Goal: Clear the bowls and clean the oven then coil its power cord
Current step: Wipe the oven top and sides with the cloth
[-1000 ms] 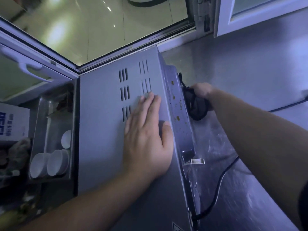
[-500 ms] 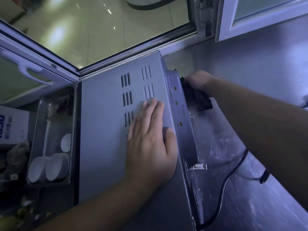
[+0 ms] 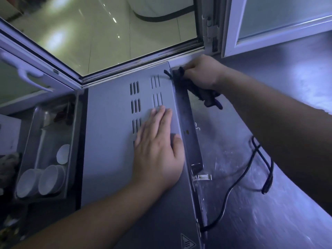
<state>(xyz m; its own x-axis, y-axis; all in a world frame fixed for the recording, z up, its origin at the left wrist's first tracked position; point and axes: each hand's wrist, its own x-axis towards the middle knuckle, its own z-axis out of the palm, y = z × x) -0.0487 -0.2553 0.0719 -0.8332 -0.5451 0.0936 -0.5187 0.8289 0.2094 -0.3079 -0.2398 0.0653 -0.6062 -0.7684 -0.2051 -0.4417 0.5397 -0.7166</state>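
Clenching a dark cloth (image 3: 203,90), the right hand (image 3: 203,72) is wiping the oven (image 3: 111,141) at its far rear corner. Flat on the oven's top, the left hand (image 3: 158,150) is bracing it. Behind the oven, the power cord (image 3: 239,180) is trailing loose, nearer the right hand.

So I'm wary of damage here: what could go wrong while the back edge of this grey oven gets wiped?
The black power cord lies loose on the steel counter under the right arm, so a sweep could snag it. The right hand grips the dark cloth near the metal back edge, which might scrape knuckles. The left hand presses the grey oven; if it lifts, the oven may slide.
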